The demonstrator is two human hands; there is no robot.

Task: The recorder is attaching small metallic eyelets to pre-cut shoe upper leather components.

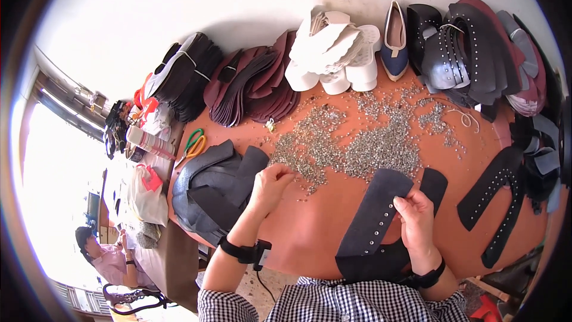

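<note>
Scissors (189, 150) lie beside a dark pile (205, 182). Your left hand (271, 186) pinches its fingertips together, anything between them hidden, near loose studs (381, 149). A grey panel (376, 206) slants left of your right hand (415, 217), thumb and fingers gripping its edge; studded straps (487, 189) lie farther right.

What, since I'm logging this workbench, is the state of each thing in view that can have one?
Flat dark grey studded leathery piece: held.
Right hand: gripping that piece.
Left hand: fingers curled; contents unclear.
Small silver metal studs: loose, scattered.
Green and orange scissors: lying down, blades' opening unclear.
Flat black leathery bundle: tied.
Curved maroon leathery pieces: stacked.
Pointed navy fabric shoe: empty.
</note>
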